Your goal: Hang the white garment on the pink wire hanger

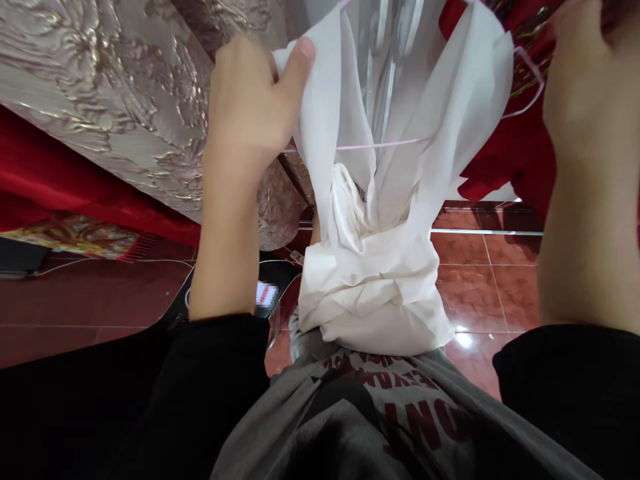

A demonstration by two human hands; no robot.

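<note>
A white cloth garment (375,287) with two wide straps and thin pale pink loops hangs in front of my body. Its lower part is bunched in folds near my lap. My left hand (250,97) is closed on the strap at the left, with the thumb pressed along its edge. My right hand (590,73) is raised at the upper right, beside the other strap and a loose pink loop (537,87). Its fingers are blurred and partly cut off by the frame edge, so their grip is not readable.
Beige embossed fabric (100,87) with a raised floral pattern fills the upper left. Red cloth (530,147) hangs at the right, and more red cloth (100,187) at the left. Behind the white straps are shiny metal bars (387,87). A phone-like screen (266,295) shows beside my left forearm, above red floor tiles (465,267).
</note>
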